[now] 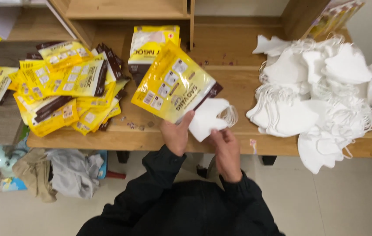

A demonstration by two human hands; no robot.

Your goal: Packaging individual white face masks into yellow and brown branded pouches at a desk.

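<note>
Above the near edge of the wooden tabletop (238,89), a flat yellow plastic pouch (173,83) is being pinched at its lower corner by the left hand (175,135), while a folded white fabric face mask (208,118) is being gripped by the right hand (226,150), half tucked behind the pouch.

Pouch (173,83) hides part of mask (208,118); shelf items cut off at top.
</note>
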